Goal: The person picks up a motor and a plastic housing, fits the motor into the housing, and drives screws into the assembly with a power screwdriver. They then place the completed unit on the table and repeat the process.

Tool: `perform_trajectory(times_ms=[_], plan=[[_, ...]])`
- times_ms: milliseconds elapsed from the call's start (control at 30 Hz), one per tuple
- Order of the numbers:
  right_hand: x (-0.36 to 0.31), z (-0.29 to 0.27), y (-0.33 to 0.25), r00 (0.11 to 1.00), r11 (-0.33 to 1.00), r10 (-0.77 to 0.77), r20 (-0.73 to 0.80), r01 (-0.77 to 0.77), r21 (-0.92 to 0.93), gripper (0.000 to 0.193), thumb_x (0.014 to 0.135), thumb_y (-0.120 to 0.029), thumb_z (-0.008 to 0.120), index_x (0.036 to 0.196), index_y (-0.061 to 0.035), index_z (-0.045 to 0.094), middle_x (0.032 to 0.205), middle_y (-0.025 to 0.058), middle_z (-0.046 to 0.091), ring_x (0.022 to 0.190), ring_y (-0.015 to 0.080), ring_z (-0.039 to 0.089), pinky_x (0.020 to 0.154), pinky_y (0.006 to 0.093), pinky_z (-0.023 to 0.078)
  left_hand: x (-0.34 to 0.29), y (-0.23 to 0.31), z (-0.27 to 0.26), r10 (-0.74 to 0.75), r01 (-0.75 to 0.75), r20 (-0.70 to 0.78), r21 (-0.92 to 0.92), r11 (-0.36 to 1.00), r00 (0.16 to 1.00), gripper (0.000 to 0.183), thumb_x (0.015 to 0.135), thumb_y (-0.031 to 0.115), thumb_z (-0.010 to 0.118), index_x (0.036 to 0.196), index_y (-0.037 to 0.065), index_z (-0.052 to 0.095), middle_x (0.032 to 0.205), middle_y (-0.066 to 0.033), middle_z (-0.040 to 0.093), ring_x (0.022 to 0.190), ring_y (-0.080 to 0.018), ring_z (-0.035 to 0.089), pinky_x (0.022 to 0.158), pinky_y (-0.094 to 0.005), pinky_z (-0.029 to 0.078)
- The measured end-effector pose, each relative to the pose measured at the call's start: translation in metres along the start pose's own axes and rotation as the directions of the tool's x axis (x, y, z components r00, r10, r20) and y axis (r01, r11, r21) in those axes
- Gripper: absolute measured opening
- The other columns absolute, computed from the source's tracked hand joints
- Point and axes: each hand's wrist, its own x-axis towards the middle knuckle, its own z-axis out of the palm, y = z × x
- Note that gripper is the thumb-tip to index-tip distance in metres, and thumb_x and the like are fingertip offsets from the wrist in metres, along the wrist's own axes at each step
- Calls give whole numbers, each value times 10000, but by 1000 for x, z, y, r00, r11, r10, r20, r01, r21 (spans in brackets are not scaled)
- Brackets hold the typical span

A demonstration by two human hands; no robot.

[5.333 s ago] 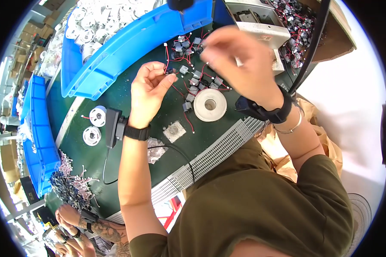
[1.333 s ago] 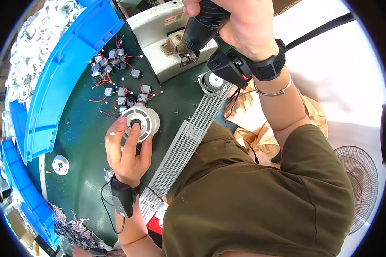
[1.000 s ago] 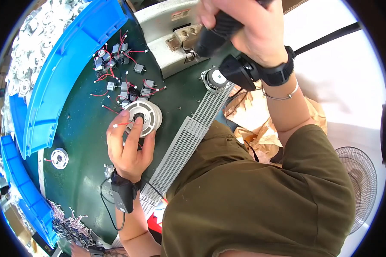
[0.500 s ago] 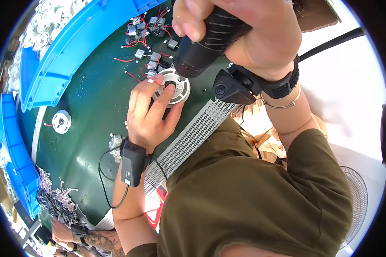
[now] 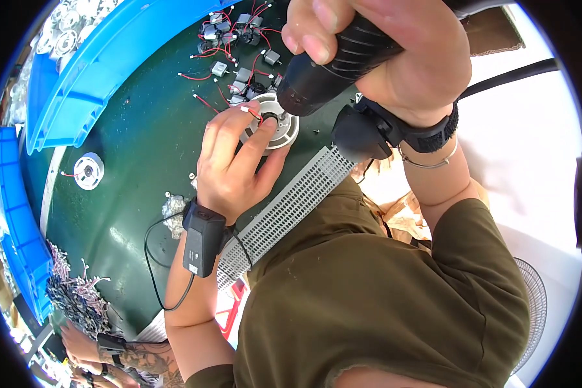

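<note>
On the green table, my left hand (image 5: 236, 158) grips a round white plastic housing (image 5: 286, 134), its fingers over the rim and middle. A small motor with a red wire and a white plug (image 5: 246, 109) sits at the housing's centre, partly hidden by the fingers. My right hand (image 5: 410, 55) is wrapped round a black power screwdriver (image 5: 317, 77), tilted down over the housing's right side. Its nose hovers at a screw spot there; whether the bit touches the screw is hard to make out. Loose motors with red wires (image 5: 239, 81) lie just beyond.
Another white housing (image 5: 88, 171) lies at the left. Blue bins (image 5: 77, 97) line the far side, one with white parts. A grey perforated strip (image 5: 291, 207) runs along the near edge, beside a small clear bag (image 5: 173, 213). A co-worker's hand (image 5: 77, 343) is near bundled wires (image 5: 77, 294).
The whole view has shifted slightly, so table things sit a little differently. Both hands keep their grips, and the screwdriver stays over the same side of the housing.
</note>
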Motion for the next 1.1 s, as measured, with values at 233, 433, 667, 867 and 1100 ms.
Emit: perform_trajectory(times_ms=[233,433,667,867,1100], plan=[[-2,23,-15,810,885,417,-413,-466,-20,449,774,44,614,1182,73,428,787,84,599,606,116,555,556,238,461,-1,-1,1,2,-2,-8,5,1000,1000,361,591,40,771,928,13,644,1027,-139,571,920,-309,575,746,-369,503],[-1,22,-16,809,868,435,-394,-494,-55,399,761,36,616,1129,66,466,837,78,592,645,107,552,592,234,457,0,1,2,6,-6,-22,3,1000,1000,347,598,39,766,922,14,644,1012,-135,574,917,-303,574,745,-365,506],[-2,23,-11,783,843,522,-337,-533,67,328,738,17,629,1043,62,518,856,63,571,700,102,543,652,232,450,-4,-4,4,12,-12,-27,8,1000,1000,342,610,45,762,928,14,638,1018,-125,568,921,-300,573,747,-364,505],[-2,32,-7,753,819,560,-345,-566,94,282,716,28,636,986,60,561,883,56,570,741,92,544,698,233,446,-2,-4,2,12,-13,-23,-20,1000,1000,328,624,56,756,926,14,636,1033,-125,563,930,-296,575,748,-374,501],[-10,20,5,995,937,-64,-74,34,-349,310,668,78,666,966,38,588,894,61,617,708,86,573,669,214,457,-1,-2,3,-4,1,-67,-48,999,998,340,604,69,776,913,17,644,1105,-190,555,897,-329,573,719,-378,501]])
